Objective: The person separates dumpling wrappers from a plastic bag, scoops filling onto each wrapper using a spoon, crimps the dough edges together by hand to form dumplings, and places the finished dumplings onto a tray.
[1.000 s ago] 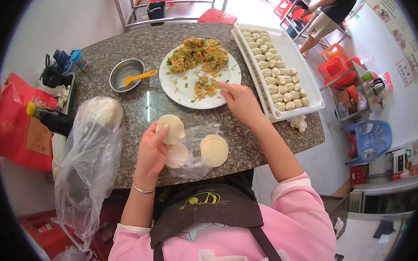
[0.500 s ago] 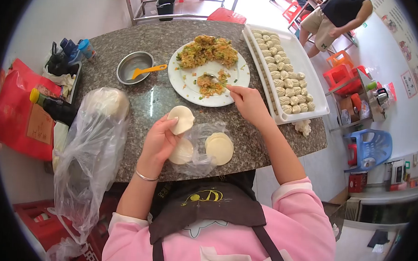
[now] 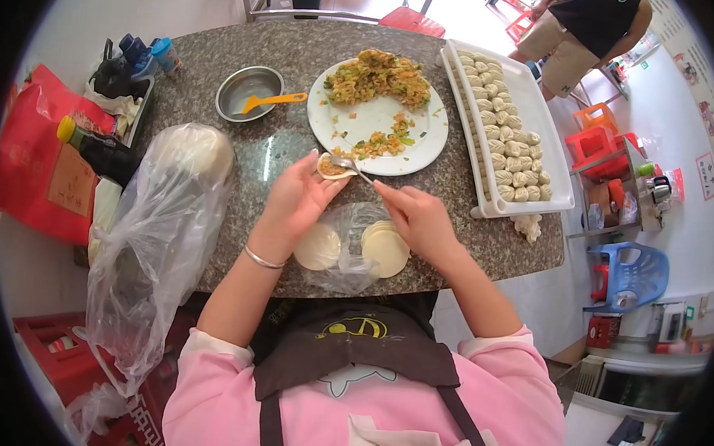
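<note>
While the left hand [image 3: 296, 198] held a round dough wrapper [image 3: 327, 175] up on its fingers, thumb at the edge, the right hand [image 3: 421, 222] gripped a metal spoon [image 3: 362, 175] by its handle. Spoon's head was at the wrapper, against a dab of orange-flecked filling there. Wrapper's position: just off the near left rim of a white plate [image 3: 428, 150], in front of the person's chest. On the plate, I noted a large mound of chopped filling [image 3: 383, 81] at the far side, with loose scraps nearer.

Closer to the apron [image 3: 351, 350]: two piles of wrappers, left pile [image 3: 318, 247] and right pile [image 3: 386, 256], with crumpled clear plastic [image 3: 343, 276] between. Right of the plate stood a white tray [image 3: 541, 103] bearing rows of pleated dumplings [image 3: 508, 146]. Left of it, a steel bowl [image 3: 234, 78] with an orange-handled scoop [image 3: 279, 100] resting across the rim. Beyond the tray, another person [image 3: 593, 26] in a dark top stood near red stools.
</note>
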Tool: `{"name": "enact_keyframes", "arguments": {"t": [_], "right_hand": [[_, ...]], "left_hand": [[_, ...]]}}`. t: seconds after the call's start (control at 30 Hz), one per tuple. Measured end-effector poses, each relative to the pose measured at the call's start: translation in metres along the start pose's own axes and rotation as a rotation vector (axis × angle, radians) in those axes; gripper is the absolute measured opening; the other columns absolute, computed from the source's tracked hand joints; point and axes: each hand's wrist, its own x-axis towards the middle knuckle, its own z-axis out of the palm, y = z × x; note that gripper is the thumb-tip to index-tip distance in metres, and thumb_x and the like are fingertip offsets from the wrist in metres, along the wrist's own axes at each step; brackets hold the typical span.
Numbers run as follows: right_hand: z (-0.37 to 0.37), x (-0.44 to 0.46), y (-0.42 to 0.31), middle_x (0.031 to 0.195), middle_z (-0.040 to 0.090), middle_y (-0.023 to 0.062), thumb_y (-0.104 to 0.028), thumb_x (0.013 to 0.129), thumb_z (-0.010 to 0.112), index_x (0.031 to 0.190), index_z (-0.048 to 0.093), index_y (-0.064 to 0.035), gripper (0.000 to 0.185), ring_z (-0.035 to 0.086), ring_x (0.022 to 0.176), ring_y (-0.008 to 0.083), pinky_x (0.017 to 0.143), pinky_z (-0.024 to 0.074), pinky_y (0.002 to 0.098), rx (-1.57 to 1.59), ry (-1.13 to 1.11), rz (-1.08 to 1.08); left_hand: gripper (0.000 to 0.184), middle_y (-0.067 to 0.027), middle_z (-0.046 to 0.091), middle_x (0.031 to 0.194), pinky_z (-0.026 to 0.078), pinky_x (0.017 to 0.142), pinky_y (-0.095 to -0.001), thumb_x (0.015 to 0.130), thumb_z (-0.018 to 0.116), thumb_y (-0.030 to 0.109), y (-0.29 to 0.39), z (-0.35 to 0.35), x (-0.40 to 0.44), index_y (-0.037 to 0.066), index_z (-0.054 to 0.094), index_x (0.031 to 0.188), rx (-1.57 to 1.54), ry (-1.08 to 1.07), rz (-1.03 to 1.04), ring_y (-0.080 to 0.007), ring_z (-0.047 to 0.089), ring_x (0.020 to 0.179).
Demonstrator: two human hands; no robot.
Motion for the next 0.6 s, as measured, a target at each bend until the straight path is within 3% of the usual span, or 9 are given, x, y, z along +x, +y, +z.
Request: {"name": "enact_keyframes", "arguments": {"t": [0.07, 0.17, 0.23, 0.37, 0.4, 0.47, 0.6], "right_hand": [[0.004, -0.006, 0.003, 0.077, 0.062, 0.014, -0.008, 0.084, 0.059, 0.114, 0.064, -0.0123, 0.031, 0.061, 0.065, 0.0317, 0.062, 0.0506, 0.0366, -0.006, -0.018, -0.004], [0.008, -0.007, 0.012, 0.078, 0.063, 0.0154, -0.007, 0.085, 0.058, 0.115, 0.063, -0.0097, 0.031, 0.062, 0.067, 0.0311, 0.062, 0.0499, 0.0358, 0.257, 0.052, -0.032], [0.009, -0.004, 0.017, 0.076, 0.063, 0.0155, -0.002, 0.086, 0.057, 0.117, 0.063, -0.0068, 0.032, 0.057, 0.06, 0.018, 0.058, 0.0454, 0.0281, 0.327, 0.177, 0.143], [0.024, -0.017, 0.005, 0.075, 0.063, 0.0146, -0.004, 0.087, 0.057, 0.116, 0.062, -0.0034, 0.03, 0.054, 0.06, 0.0133, 0.058, 0.0445, 0.0266, 0.289, 0.143, 0.093], [0.023, -0.016, 0.004, 0.075, 0.063, 0.0146, -0.004, 0.087, 0.057, 0.116, 0.062, -0.0034, 0.03, 0.054, 0.06, 0.0133, 0.058, 0.0445, 0.0266, 0.289, 0.141, 0.092], [0.02, -0.018, 0.003, 0.079, 0.064, 0.0174, -0.005, 0.086, 0.057, 0.114, 0.063, -0.0038, 0.029, 0.063, 0.068, 0.0271, 0.064, 0.0485, 0.0341, 0.347, 0.123, 0.096], [0.012, -0.014, 0.011, 0.075, 0.061, 0.0156, -0.006, 0.086, 0.058, 0.115, 0.062, -0.0041, 0.029, 0.062, 0.068, 0.0259, 0.064, 0.048, 0.0324, 0.389, 0.148, 0.188]], "left_hand": [[0.041, -0.0239, 0.044, 0.13, 0.038, 0.106, -0.0456, 0.099, 0.038, 0.017, -0.002, -0.004, 0.001, -0.011, 0.032, 0.128, -0.011, 0.019, 0.001, -0.0333, 0.046, 0.123], [0.04, -0.0236, 0.046, 0.128, 0.04, 0.106, -0.0445, 0.098, 0.04, 0.016, -0.006, -0.007, -0.001, -0.012, 0.034, 0.126, -0.043, 0.022, 0.029, -0.0331, 0.047, 0.121], [0.039, -0.0228, 0.047, 0.127, 0.04, 0.106, -0.0434, 0.098, 0.041, 0.015, -0.005, -0.004, -0.003, -0.011, 0.036, 0.125, 0.003, 0.016, 0.019, -0.0322, 0.049, 0.119], [0.039, -0.0219, 0.048, 0.126, 0.041, 0.105, -0.0423, 0.097, 0.042, 0.016, -0.008, -0.003, -0.004, -0.011, 0.036, 0.125, -0.045, -0.031, -0.012, -0.0312, 0.049, 0.119], [0.039, -0.0214, 0.048, 0.126, 0.041, 0.104, -0.0422, 0.097, 0.043, 0.016, -0.009, -0.004, -0.004, -0.01, 0.037, 0.125, -0.046, -0.026, 0.001, -0.0307, 0.05, 0.119], [0.039, -0.0209, 0.049, 0.126, 0.041, 0.104, -0.0422, 0.097, 0.044, 0.016, -0.01, -0.005, -0.005, -0.009, 0.037, 0.125, -0.048, -0.02, 0.01, -0.0302, 0.05, 0.119], [0.039, -0.0195, 0.05, 0.126, 0.042, 0.103, -0.0413, 0.096, 0.045, 0.016, -0.007, 0.001, -0.011, -0.008, 0.038, 0.126, 0.015, 0.034, 0.021, -0.0287, 0.05, 0.118]]}}
